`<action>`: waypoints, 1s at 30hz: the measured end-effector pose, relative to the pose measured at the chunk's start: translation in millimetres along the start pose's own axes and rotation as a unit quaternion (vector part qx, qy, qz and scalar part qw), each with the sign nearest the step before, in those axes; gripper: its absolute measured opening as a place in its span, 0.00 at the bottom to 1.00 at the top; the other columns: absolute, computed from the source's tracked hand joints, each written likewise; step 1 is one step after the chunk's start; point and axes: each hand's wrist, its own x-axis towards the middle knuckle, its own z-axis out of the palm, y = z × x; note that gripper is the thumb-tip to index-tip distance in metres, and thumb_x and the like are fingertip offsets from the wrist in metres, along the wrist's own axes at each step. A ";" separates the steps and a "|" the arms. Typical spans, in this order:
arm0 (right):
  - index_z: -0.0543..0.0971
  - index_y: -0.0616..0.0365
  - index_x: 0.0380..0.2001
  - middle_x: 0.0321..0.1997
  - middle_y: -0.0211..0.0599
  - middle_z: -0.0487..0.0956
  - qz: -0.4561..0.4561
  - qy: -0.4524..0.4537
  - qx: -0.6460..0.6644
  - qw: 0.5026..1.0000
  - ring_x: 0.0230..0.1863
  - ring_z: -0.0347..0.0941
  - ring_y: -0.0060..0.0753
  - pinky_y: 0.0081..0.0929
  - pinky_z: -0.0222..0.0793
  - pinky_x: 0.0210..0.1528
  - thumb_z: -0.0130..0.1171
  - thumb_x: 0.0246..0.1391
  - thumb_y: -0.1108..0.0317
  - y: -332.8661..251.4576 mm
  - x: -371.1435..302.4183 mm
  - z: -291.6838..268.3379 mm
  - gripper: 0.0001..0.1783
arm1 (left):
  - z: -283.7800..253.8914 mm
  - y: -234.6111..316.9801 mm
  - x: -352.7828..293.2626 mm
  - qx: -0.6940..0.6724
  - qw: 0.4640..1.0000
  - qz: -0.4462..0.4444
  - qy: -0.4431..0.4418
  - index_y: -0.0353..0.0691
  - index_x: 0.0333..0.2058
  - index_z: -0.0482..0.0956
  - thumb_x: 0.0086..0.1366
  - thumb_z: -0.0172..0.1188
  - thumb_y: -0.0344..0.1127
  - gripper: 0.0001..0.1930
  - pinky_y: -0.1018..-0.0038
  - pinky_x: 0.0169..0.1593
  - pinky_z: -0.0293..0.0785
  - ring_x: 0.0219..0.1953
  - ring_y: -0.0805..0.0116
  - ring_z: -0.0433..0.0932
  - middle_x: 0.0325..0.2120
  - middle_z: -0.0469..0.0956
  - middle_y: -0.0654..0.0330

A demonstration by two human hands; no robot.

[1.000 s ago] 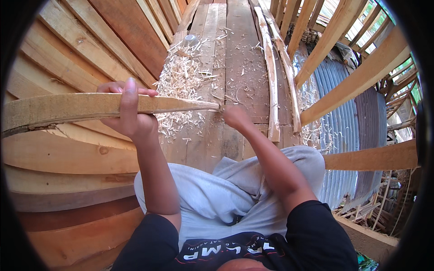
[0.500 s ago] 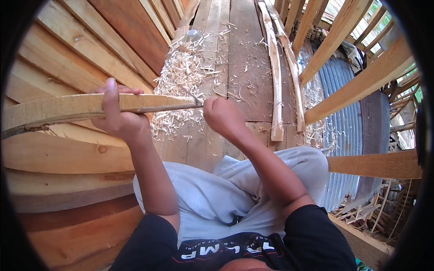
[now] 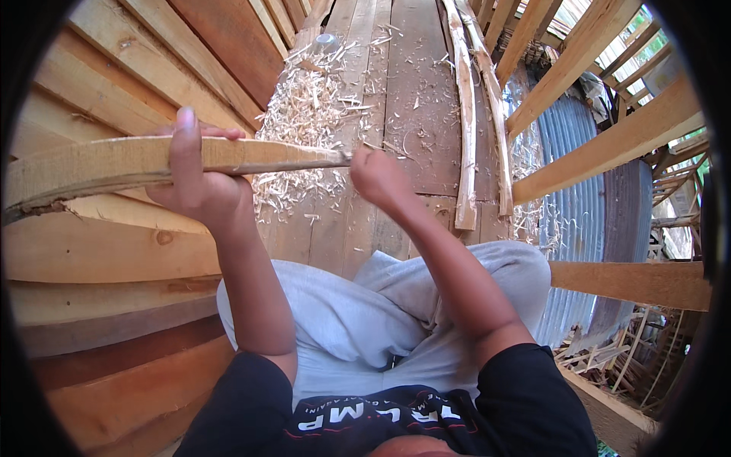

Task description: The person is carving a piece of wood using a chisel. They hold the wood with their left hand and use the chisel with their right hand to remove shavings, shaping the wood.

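My left hand (image 3: 199, 177) is wrapped around a long wooden piece (image 3: 228, 154) from below, its thumb standing up along the near side. The piece runs across the view from the left rim, thick and rough-barked on its lower edge, and tapers to a narrow end. At that narrow end my right hand (image 3: 375, 174) is closed in a fist, touching or nearly touching the tip. A small greyish bit shows beside its fingers; what the fist grips is mostly hidden, and I cannot make out its kind.
Pale wood shavings (image 3: 304, 114) are heaped on the plank floor (image 3: 411, 122), near a small clear cup (image 3: 326, 43). Two long pale strips (image 3: 462, 114) lie lengthwise to the right. Plank wall (image 3: 114, 251) stands close at left; wooden rails (image 3: 609, 164) and corrugated metal (image 3: 571, 183) lie right.
My right fist has shifted slightly right and up with the wood's narrow end. The left hand keeps its hold, a little higher in the view. The whole view has shifted slightly.
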 end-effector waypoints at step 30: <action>0.78 0.65 0.36 0.40 0.61 0.79 -0.011 0.058 -0.072 0.996 0.45 0.76 0.61 0.51 0.69 0.50 0.39 0.60 0.58 94.0 69.1 49.3 0.22 | 12.6 -2.5 0.1 0.027 0.998 0.006 0.058 0.33 0.28 0.73 0.56 0.62 0.29 0.07 0.75 0.21 0.74 0.14 0.68 0.75 0.13 0.73 0.56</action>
